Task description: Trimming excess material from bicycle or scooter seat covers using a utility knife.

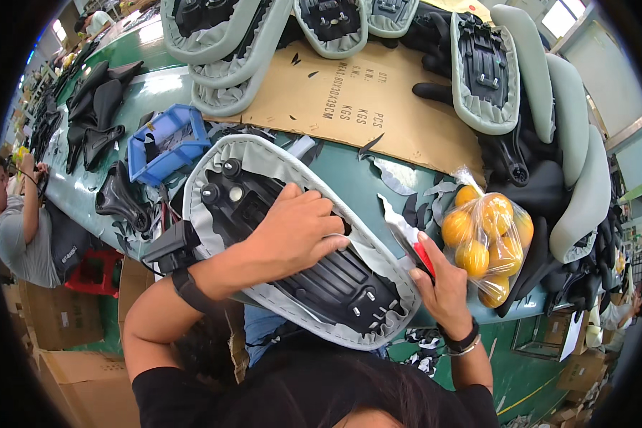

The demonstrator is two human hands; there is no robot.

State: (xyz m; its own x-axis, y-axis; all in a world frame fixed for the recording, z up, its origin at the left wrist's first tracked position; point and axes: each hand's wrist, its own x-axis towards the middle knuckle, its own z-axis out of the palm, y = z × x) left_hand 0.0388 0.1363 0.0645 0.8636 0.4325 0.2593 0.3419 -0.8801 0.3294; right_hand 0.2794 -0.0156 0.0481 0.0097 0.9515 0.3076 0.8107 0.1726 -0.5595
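Bright, even daylight fills the scene, coming from windows point(558, 16) far above and right of the fingers. Glare whitens the green table point(157, 78) up-left of them. Beyond the fingers, edges bend toward a black fisheye rim; shadows stay soft.

Saddle point(314, 278): black ribbed underside, pale grey-green cover edge. Bagged fruit point(486, 242) orange-yellow. Bin point(165, 143) blue. Bench point(364, 189) green. Cardboard point(349, 100) tan.
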